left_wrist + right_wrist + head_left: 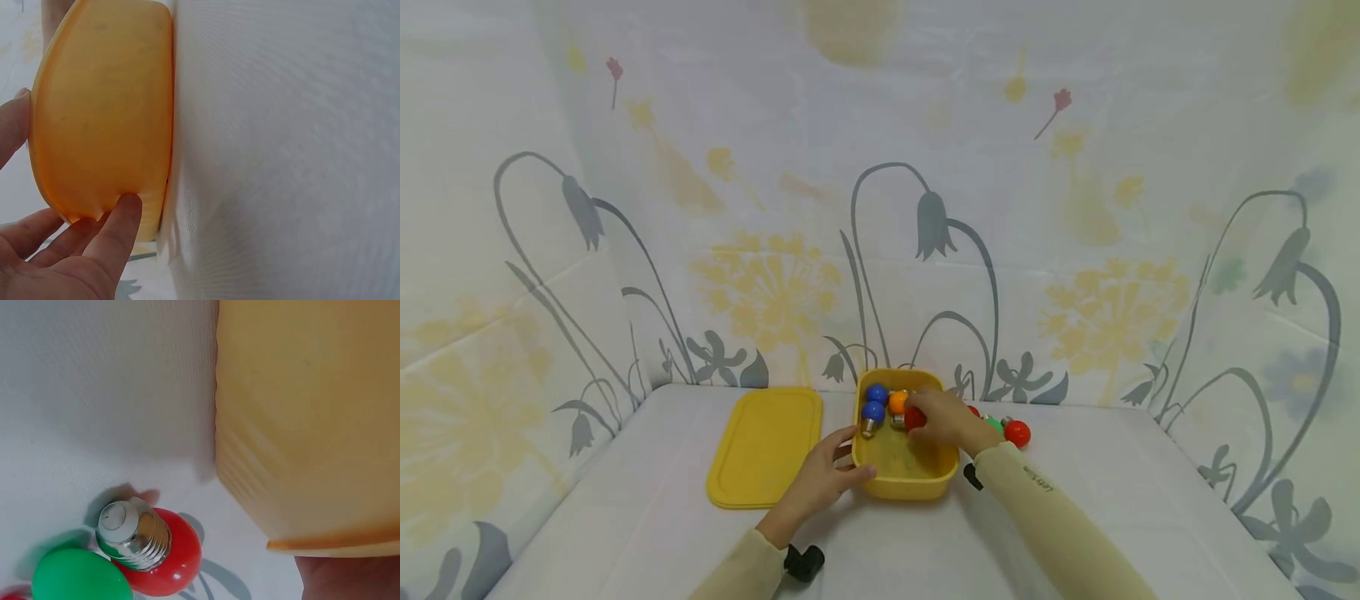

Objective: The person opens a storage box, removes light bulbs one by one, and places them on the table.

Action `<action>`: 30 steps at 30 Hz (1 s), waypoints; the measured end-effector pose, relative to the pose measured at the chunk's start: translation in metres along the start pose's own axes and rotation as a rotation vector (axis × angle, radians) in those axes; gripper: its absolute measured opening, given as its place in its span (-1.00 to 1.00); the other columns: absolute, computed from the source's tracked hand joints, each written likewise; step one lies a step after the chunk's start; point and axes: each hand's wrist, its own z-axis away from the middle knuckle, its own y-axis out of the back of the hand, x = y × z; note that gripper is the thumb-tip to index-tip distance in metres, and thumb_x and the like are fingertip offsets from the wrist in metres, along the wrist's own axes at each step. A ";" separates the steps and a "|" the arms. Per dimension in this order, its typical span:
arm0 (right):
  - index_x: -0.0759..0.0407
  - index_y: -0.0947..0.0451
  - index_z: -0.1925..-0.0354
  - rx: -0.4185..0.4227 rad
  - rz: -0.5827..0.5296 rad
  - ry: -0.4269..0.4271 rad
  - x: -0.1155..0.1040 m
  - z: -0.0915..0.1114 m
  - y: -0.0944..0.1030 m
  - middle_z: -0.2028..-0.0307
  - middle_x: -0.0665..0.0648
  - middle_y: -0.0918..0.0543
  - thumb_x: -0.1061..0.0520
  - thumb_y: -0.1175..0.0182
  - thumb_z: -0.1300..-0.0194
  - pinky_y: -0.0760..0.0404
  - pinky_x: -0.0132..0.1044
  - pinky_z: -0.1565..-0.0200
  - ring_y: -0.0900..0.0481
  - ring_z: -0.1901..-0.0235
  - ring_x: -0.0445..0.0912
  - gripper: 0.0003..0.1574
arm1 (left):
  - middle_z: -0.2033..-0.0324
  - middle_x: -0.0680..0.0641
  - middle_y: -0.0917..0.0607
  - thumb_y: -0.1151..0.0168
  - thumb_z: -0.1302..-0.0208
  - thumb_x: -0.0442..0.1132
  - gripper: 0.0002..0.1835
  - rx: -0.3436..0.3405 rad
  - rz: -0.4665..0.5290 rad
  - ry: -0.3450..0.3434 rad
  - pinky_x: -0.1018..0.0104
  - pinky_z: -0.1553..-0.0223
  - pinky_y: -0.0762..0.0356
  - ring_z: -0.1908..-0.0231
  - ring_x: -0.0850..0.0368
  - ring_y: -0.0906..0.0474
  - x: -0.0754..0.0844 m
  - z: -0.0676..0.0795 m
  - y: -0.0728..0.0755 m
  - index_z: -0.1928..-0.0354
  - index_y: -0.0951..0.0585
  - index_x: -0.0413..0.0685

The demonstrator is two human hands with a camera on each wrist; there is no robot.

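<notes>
A yellow plastic box (904, 490) stands on the table. My left hand (820, 483) grips its near left corner, thumb at the rim. In the left wrist view, fingertips press against the box's wall (106, 112). Over the box's right side reaches my right hand (942, 417), its fingers on a red light bulb (914, 418) inside; the palm hides part of the interior. Two blue bulbs (873, 411) and an orange bulb (898, 402) lie in the far part of the box. In the right wrist view, the box wall hides most of that hand.
Right of the box, a red bulb (1017, 432) and a green bulb (995, 423) lie on the table, with another red bulb (973, 410) partly behind my right hand. A flat yellow lid (765, 446) lies to the left. A patterned cloth (880, 125) hangs behind the table.
</notes>
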 end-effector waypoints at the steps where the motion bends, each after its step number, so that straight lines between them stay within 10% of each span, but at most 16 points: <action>1: -0.01 -0.58 -0.05 -0.007 -0.011 -0.003 0.000 0.001 -0.001 -0.09 0.06 -0.53 -0.01 -0.36 -0.17 -0.51 -0.05 -0.10 -0.50 0.02 -0.03 -0.55 | -0.34 -0.35 -0.24 -0.39 -0.16 -0.15 -0.14 -0.004 0.000 -0.001 0.11 -0.05 -0.54 -0.26 -0.27 -0.31 0.000 0.000 -0.001 -0.41 -0.18 -0.28; 8: -0.06 -0.59 -0.06 -0.051 -0.059 0.019 -0.002 0.005 -0.005 -0.29 0.14 -0.38 -0.02 -0.39 -0.14 -0.39 0.09 -0.22 -0.34 -0.26 0.11 -0.51 | -0.36 -0.33 -0.23 -0.37 -0.18 -0.15 -0.15 -0.010 -0.002 -0.019 0.12 -0.05 -0.54 -0.26 -0.26 -0.31 0.001 0.000 -0.002 -0.41 -0.18 -0.27; 30: -0.05 -0.61 -0.02 -0.089 -0.137 0.104 -0.023 0.007 -0.006 0.16 -0.14 -0.48 0.02 -0.41 -0.12 -0.54 -0.25 -0.02 -0.39 0.08 -0.15 -0.55 | -0.36 -0.34 -0.20 -0.36 -0.19 -0.19 -0.17 0.000 0.002 -0.011 0.11 -0.05 -0.54 -0.27 -0.29 -0.29 -0.004 -0.002 0.001 -0.41 -0.17 -0.28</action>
